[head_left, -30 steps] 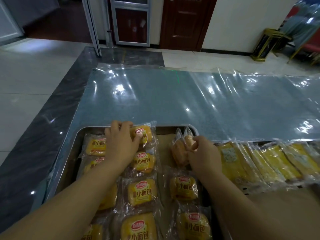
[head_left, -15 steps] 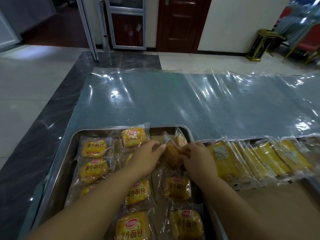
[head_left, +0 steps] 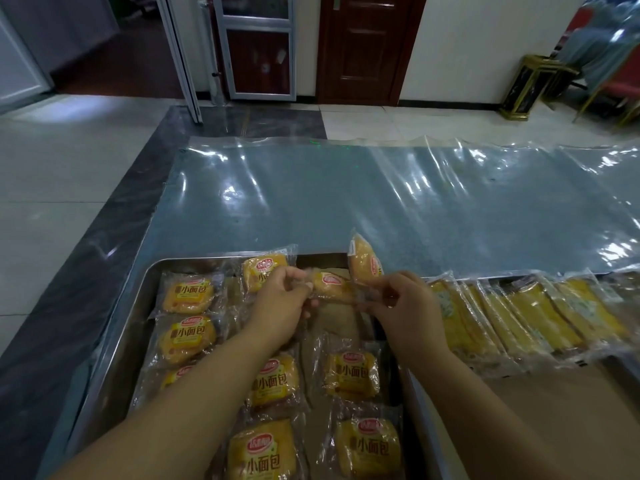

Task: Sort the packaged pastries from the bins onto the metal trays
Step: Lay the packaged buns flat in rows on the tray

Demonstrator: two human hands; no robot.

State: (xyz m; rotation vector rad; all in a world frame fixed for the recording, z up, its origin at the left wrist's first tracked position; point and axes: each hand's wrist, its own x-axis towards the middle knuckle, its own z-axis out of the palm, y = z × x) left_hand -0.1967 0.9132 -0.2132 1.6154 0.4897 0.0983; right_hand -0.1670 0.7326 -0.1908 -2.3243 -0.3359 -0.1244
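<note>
Pinching a packaged pastry [head_left: 330,286] at both ends, long axis left to right, above the metal tray's [head_left: 194,261] bare far patch. Gripped at left by left hand [head_left: 280,306] fingers [head_left: 294,276], at right by right hand [head_left: 407,306], alongside a second pastry [head_left: 363,263], upright.

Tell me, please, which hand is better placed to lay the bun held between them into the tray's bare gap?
Left, probably: the left hand pinches only that bun above the tray's gap, while the right hand also holds an upright packet.
</note>
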